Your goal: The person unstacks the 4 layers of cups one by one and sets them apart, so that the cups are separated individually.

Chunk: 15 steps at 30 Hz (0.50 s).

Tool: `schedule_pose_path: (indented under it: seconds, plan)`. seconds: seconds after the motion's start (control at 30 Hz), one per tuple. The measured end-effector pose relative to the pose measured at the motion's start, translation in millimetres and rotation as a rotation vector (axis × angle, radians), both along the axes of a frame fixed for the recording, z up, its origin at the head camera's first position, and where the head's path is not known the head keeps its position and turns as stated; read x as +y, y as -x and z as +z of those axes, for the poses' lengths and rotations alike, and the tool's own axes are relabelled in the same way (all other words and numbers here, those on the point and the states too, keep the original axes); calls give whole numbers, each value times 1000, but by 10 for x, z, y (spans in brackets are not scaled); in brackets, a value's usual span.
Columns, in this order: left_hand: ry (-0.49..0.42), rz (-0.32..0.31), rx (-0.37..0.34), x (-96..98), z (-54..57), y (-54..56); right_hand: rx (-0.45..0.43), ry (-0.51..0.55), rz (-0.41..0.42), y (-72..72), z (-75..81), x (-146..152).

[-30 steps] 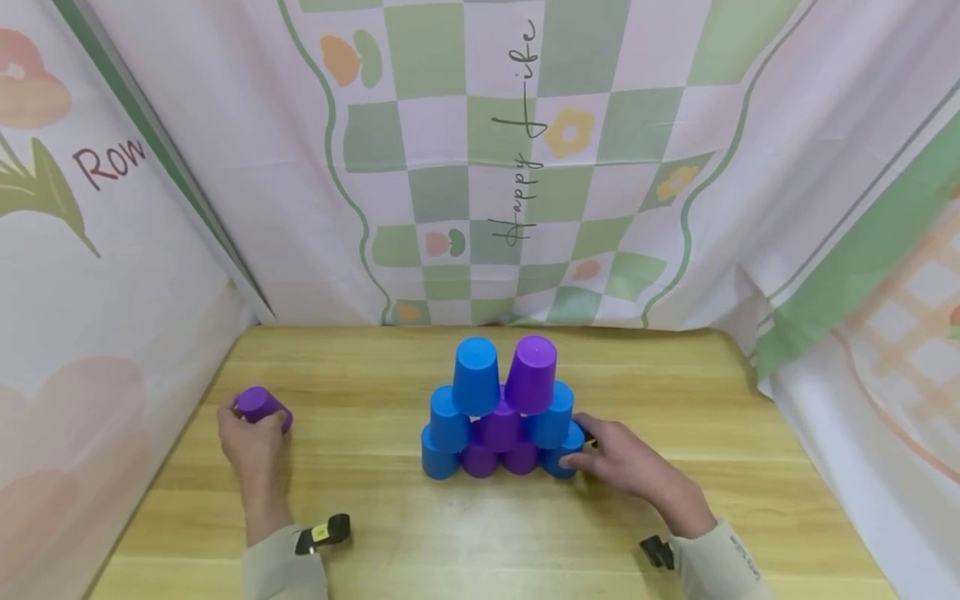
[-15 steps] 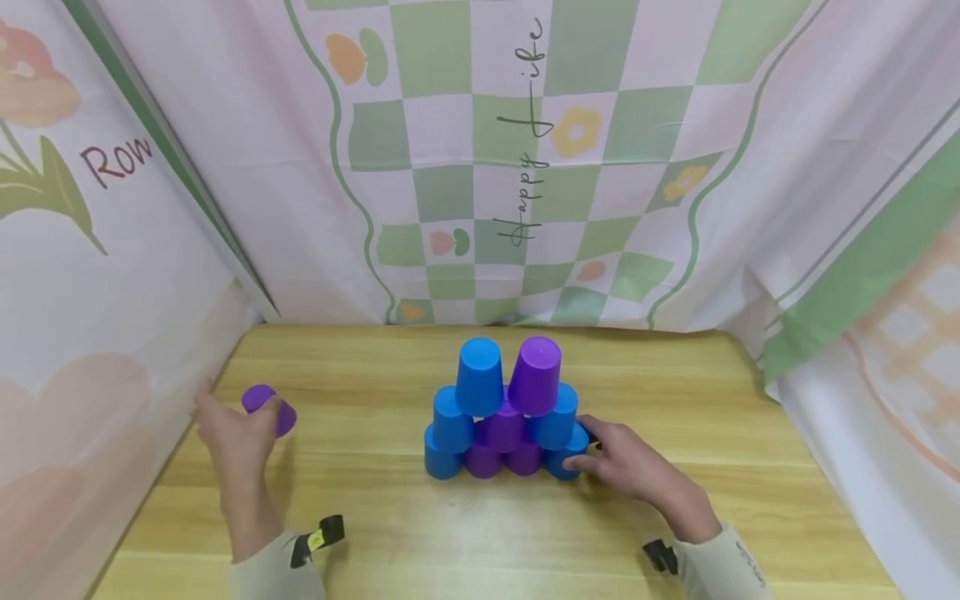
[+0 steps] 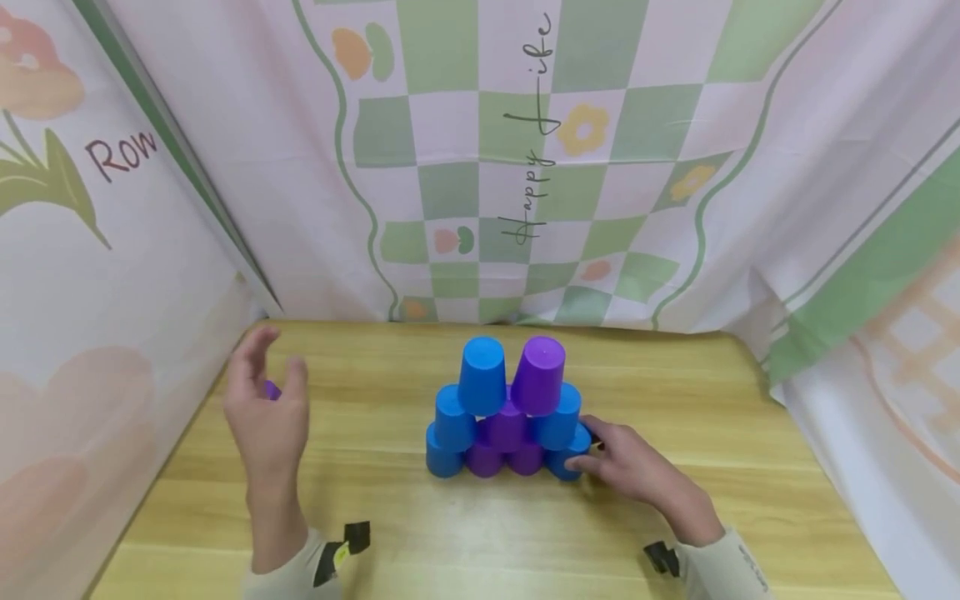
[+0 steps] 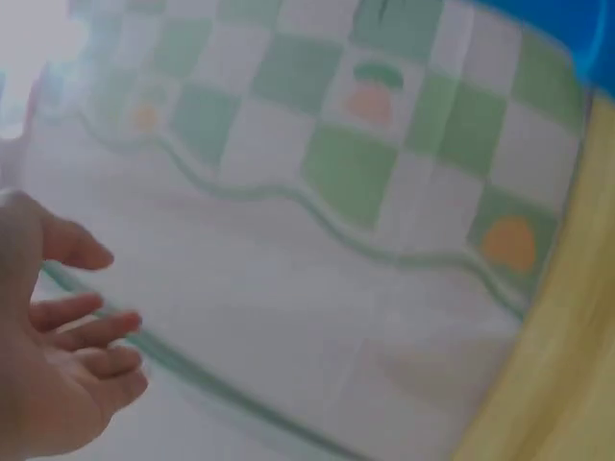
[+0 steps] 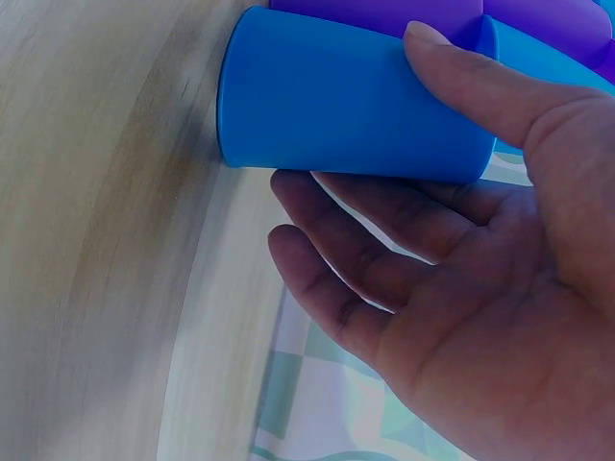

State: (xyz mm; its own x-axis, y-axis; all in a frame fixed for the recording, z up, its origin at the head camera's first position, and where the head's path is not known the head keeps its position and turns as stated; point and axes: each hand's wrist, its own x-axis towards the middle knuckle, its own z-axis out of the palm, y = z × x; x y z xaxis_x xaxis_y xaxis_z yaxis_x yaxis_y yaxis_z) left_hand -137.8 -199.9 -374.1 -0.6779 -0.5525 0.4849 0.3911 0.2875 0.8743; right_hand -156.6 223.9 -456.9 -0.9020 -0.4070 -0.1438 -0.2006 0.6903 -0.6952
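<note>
Upside-down blue and purple cups form a stepped stack on the wooden table, with a blue cup [image 3: 482, 375] and a purple cup [image 3: 540, 375] on top. My right hand [image 3: 633, 467] holds the blue cup at the stack's bottom right [image 5: 336, 96], thumb on one side and fingers on the other in the right wrist view. Off to the left, my left hand [image 3: 268, 429] is raised, fingers apart and loosely bent, holding nothing. Behind it shows a sliver of a loose purple cup [image 3: 272, 390], mostly hidden. The left wrist view shows the same hand [image 4: 58, 355] in the air.
The wooden table [image 3: 375, 533] extends around the stack. Patterned cloth [image 3: 510, 192] hangs behind it, and a cloth side panel [image 3: 112, 333] stands close to my left hand. Small black wrist cameras sit at both cuffs.
My left hand has let go of the loose purple cup, swung left, then come up in front of it. My right hand stays at the bottom-right blue cup, and the stack stands unchanged.
</note>
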Motion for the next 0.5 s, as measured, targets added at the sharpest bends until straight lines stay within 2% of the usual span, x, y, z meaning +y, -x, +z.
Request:
schedule_pose_path:
  seconds: [0.07,0.17,0.33,0.5]
  plan:
    - [35,-106,84,131,14,-2,3,0,2,-1,2,0]
    - [101,-237,119,323,19,-4,10,0,4,-1,1,6]
    - [220,-423,76,592,-10,-10,10,-1,5,3,-12,17]
    - [292,-517,37,783,-19,-7,2,2,1,10,-18,20]
